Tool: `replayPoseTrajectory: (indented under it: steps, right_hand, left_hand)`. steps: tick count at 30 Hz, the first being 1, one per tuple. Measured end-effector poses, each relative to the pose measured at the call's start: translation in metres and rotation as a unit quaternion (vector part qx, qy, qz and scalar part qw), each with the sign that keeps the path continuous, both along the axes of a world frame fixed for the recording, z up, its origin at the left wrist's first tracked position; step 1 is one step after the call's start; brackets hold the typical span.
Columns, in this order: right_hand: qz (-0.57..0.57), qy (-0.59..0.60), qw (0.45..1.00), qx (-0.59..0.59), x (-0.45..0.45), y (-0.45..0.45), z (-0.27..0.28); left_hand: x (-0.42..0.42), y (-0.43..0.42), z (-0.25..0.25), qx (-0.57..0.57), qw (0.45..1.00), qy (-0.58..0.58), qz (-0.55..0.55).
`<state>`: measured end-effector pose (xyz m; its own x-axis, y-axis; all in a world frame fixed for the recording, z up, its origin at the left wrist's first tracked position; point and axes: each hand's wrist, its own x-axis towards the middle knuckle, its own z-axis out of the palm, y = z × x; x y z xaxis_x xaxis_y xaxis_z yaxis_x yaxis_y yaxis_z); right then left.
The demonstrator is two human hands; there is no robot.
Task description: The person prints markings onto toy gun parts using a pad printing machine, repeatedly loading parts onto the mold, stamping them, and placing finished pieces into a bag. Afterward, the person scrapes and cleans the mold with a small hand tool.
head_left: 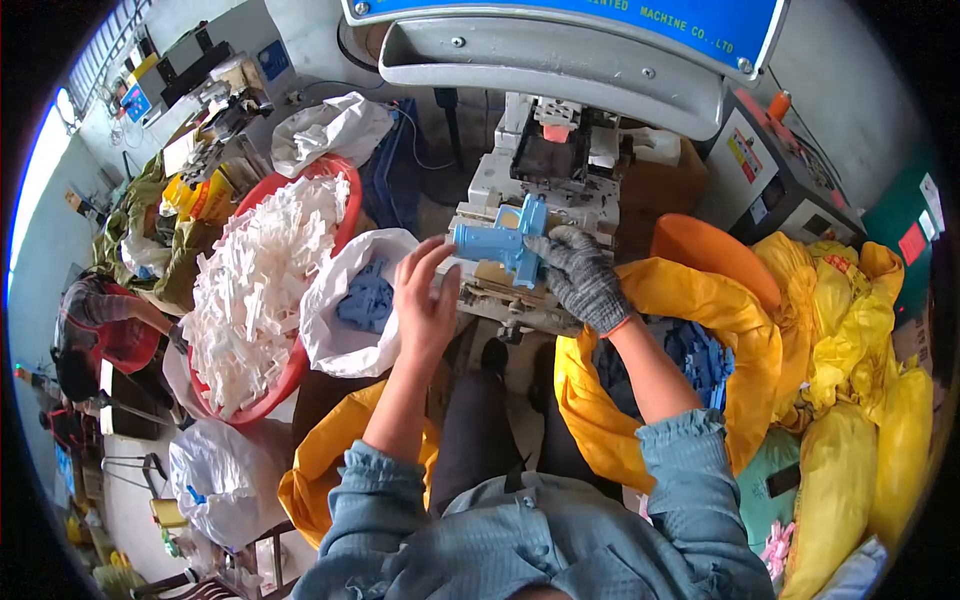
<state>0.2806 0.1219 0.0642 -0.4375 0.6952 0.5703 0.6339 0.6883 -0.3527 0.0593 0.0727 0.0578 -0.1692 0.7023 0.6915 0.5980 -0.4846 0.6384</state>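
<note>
- The left hand's (pixel 425 300) bare fingers were apart, slightly curled, the foremost at the near-left end of the blue part (pixel 490 243); I couldn't tell whether they pressed on it.
- The right hand (pixel 582 280), in a grey knit glove, had its fingertips at the blue part's right edge; whether they were clamped on it, I couldn't tell.
- The blue part lay between the two sets of fingers, on the machine (pixel 485 215).
- Just beyond the fingers stood the machine's dark tray (pixel 548 160), and above that hung a blue sign (pixel 690 25).
- Left of the left fingers sat a white bag (pixel 385 350) of blue pieces (pixel 367 298).
- Farther left was a red tub (pixel 352 205) heaped with white strips (pixel 262 280).
- Below and right of the gloved fingers, a yellow bag (pixel 745 300) held more blue pieces.
- An orange basin (pixel 710 250) leaned beyond it, with yellow sacks (pixel 835 480) farther right.
- Well away, at far left, a person (pixel 95 325) bent forward, one arm reaching toward the tub.
</note>
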Motion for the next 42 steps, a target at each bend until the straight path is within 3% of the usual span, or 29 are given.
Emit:
replayPoseTrajectory:
  steps: [2,4,6,11,15,20,22,28,31,32,35,38,40,42]
  right_hand:
    - [-0.023,-0.079,0.996,-0.018,0.000,0.008,-0.003]
    - [-0.019,-0.066,0.996,-0.059,0.000,0.009,0.000]
    - [-0.027,-0.128,0.990,-0.054,0.000,0.008,0.007]
    - [-0.028,-0.116,0.991,-0.067,-0.008,0.005,0.010]
    - [-0.060,-0.073,0.992,0.084,-0.001,0.003,-0.015]
    - [-0.039,-0.037,0.998,0.040,-0.001,0.003,-0.015]
    - [-0.100,-0.074,0.990,0.067,-0.007,-0.003,-0.018]
    - [-0.060,-0.101,0.993,0.016,-0.004,0.007,-0.003]
    - [0.007,0.027,0.998,0.050,-0.007,0.005,0.015]
    - [0.008,0.029,0.998,0.052,-0.007,0.007,0.025]
    - [0.092,0.055,0.988,0.108,-0.016,0.003,0.061]
    - [0.137,0.125,0.982,0.040,-0.027,-0.017,0.046]
    - [0.137,0.118,0.982,-0.061,-0.028,-0.045,0.047]
    - [0.165,0.206,0.963,0.050,-0.027,-0.067,0.037]
  left_hand:
    - [0.016,0.019,0.008,0.006,0.999,0.040,-0.004]
    - [0.026,0.042,-0.002,-0.010,0.996,0.082,-0.034]
    - [0.030,0.053,-0.012,-0.016,0.990,0.133,-0.040]
    - [0.027,0.050,-0.019,-0.036,0.990,0.135,-0.031]
    - [0.035,0.051,-0.004,-0.009,0.980,0.198,0.008]
    - [0.036,0.052,-0.002,-0.027,0.974,0.221,0.032]
    - [0.035,0.048,-0.008,0.011,0.980,0.200,0.015]
    - [0.031,0.051,-0.007,-0.009,0.982,0.186,-0.008]
    - [0.018,0.056,0.012,-0.019,0.975,0.219,0.008]
    - [0.013,0.058,0.020,-0.004,0.979,0.197,0.052]
    - [0.011,0.031,0.055,-0.040,0.997,0.050,0.043]
    - [-0.006,-0.003,0.052,-0.174,0.981,0.066,0.062]
    - [-0.013,-0.026,0.025,-0.175,0.980,-0.086,-0.048]
    - [-0.015,-0.056,0.014,-0.318,0.873,-0.343,-0.140]
